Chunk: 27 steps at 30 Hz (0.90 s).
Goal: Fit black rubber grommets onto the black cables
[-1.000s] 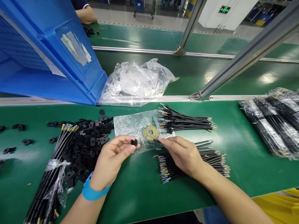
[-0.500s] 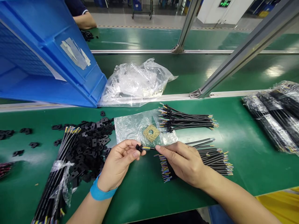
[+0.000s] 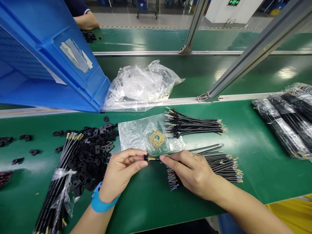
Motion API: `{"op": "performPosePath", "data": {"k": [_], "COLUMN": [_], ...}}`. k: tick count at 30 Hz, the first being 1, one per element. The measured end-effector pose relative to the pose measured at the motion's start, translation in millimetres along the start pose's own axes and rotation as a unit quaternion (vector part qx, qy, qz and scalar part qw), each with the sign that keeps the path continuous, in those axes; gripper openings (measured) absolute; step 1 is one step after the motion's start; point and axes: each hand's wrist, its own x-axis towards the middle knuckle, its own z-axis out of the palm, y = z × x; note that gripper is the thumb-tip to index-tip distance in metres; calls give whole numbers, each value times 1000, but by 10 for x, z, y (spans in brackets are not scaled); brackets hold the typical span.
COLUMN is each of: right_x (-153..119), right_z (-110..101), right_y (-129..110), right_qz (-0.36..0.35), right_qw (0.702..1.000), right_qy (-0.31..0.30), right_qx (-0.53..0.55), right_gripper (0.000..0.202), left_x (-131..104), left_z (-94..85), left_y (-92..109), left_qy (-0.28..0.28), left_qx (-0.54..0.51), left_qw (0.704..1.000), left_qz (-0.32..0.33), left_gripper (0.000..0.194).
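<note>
My left hand (image 3: 124, 169), with a blue band at its wrist, pinches a small black clip (image 3: 146, 157) between thumb and fingers. A black cable (image 3: 158, 159) with yellow-tipped wires runs from the clip to my right hand (image 3: 190, 172), whose fingers are closed on it. The wire ends meet the clip; how deep they sit is hidden. Beneath and beyond my right hand lies a spread of cut black cables (image 3: 226, 167). Left of my left hand is a heap of loose black clips (image 3: 90, 156).
A tan square pad (image 3: 157, 139) lies on a flat plastic bag (image 3: 129, 133). Behind are cables with clips (image 3: 195, 125), a crumpled bag (image 3: 143, 84) and a blue crate (image 3: 80, 61). Bundled cables lie left (image 3: 58, 182), wrapped ones right (image 3: 287, 126). Across, a person's arm (image 3: 86, 20) rests.
My left hand has turned slightly, and the clip now sits more upright between thumb and fingertips. My right hand has shifted a little left with the cable.
</note>
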Motion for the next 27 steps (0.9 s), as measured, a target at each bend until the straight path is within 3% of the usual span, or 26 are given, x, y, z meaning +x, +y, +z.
{"op": "performPosePath", "data": {"k": [7, 14, 17, 20, 24, 27], "right_x": [19, 73, 78, 73, 73, 93], "right_z": [-70, -102, -95, -65, 24, 67], "right_y": [-27, -33, -37, -42, -63, -89], "right_qz": [-30, -92, -102, -91, -23, 29], "right_qw": [999, 993, 991, 992, 992, 990], "right_qy": [31, 55, 73, 85, 115, 109], "right_qx": [-4, -41, -49, -24, 44, 84], "right_gripper": [36, 28, 23, 26, 17, 9], "left_x": [0, 20, -2, -35, -70, -91], "left_z": [19, 20, 63, 116, 148, 142], "left_y": [73, -10, -7, 32, 80, 96], "left_qy": [11, -48, -83, -71, -36, -44], "left_qx": [116, 3, -20, 10, 96, 137], "left_qw": [992, 997, 993, 997, 987, 966], "left_qz": [55, -65, -81, -30, 121, 215], "left_gripper": [15, 27, 26, 19, 15, 18]}}
